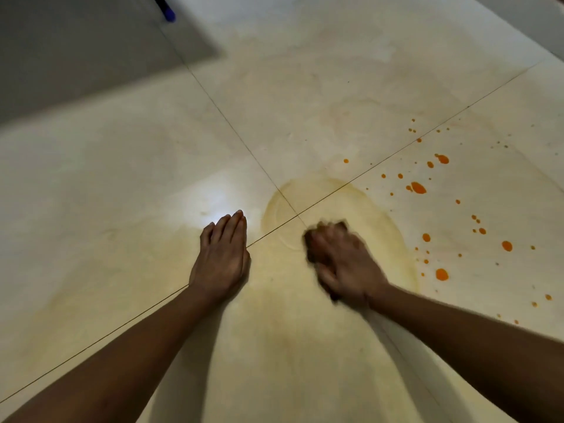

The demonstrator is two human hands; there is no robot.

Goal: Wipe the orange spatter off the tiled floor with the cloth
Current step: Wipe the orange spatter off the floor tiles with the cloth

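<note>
My right hand (345, 264) presses a dark cloth (312, 254) flat against the cream tiled floor (122, 184); both are blurred and only the cloth's edges show around my fingers. It sits inside a pale yellowish smear (360, 215) with a curved rim. Orange spatter (418, 187) of several drops lies on the tile to the right of my right hand, apart from the cloth. My left hand (222, 254) rests flat on the floor to the left, fingers together, holding nothing.
Thin grout lines (381, 166) cross just above my hands. A grey mat or darker floor patch (91, 50) fills the top left. A blue-tipped dark object (168, 12) pokes in at the top edge.
</note>
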